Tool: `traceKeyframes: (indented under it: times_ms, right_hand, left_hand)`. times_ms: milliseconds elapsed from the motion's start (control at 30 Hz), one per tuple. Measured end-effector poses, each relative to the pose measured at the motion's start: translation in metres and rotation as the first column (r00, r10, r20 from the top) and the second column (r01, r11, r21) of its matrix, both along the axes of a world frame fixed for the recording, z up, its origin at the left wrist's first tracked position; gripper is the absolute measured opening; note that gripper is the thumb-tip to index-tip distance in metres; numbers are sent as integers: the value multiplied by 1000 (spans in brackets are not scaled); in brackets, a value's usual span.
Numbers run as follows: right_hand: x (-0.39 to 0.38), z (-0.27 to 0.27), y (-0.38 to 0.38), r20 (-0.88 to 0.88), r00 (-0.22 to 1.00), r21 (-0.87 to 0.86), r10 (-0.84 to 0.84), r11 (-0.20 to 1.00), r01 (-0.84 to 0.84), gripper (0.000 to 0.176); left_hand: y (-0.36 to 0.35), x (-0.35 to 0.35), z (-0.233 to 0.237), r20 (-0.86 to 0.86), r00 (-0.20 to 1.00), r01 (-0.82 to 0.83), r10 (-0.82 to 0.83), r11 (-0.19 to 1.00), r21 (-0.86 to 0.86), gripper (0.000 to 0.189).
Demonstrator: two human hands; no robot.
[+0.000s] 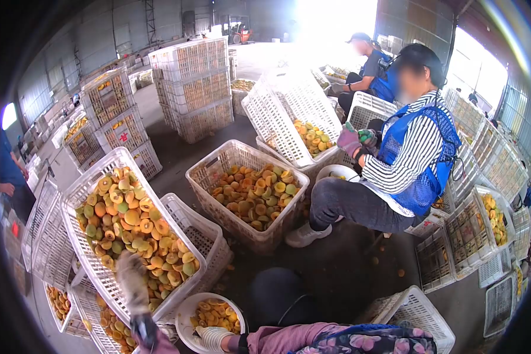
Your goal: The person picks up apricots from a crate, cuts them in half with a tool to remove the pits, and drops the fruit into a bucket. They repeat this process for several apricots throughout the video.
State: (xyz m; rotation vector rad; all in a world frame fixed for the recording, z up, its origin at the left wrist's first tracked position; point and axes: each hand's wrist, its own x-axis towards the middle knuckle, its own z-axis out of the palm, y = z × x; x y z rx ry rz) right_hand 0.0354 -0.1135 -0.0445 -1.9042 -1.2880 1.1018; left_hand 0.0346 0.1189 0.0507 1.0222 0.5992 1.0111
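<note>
My left hand (pixel 132 276), in a pale work glove, reaches over a tilted white plastic crate (pixel 100 277) and is smeared by motion. Orange and greenish halved fruit (pixel 137 221), like peaches or apricots, fills this crate. Below and to the right stands a white bucket (pixel 186 310) holding cut fruit pieces (pixel 217 315). At its near rim is my right hand (pixel 214 338), in a white striped glove. Its fingers lie against the bucket's inner edge beside the pieces, and I cannot tell what they hold.
Another crate (pixel 242 233) of fruit halves stands ahead on the floor. A co-worker (pixel 416 141) in a blue vest sits at the right, gloved hands over a bucket (pixel 336 171). A second person (pixel 369 74) sits behind. Stacked crates (pixel 194 88) rise at back left; more line the right.
</note>
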Motion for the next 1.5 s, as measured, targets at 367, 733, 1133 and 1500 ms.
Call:
traceKeyframes:
  times_ms: [367, 733, 1133, 1500]
  right_hand:
    - [17, 40, -11, -228, 974, -91, -13, 996, -8, 33]
    - [15, -73, -17, -887, -366, 51, 282, 847, 529, 32]
    - [3, 28, -24, -358, 926, 206, -119, 957, 203, 34]
    - [-1, 19, -25, -126, 969, 236, -211, 943, 236, 33]
  left_hand:
    - [28, 12, -72, -945, -217, 802, 243, 597, -30, 54]
    - [-87, -38, 9, -203, 979, -7, 29, 994, 110, 37]
    - [-170, -71, -57, 75, 988, 148, -133, 959, -242, 38]
    - [-181, -64, -52, -66, 997, -42, 29, 976, -211, 34]
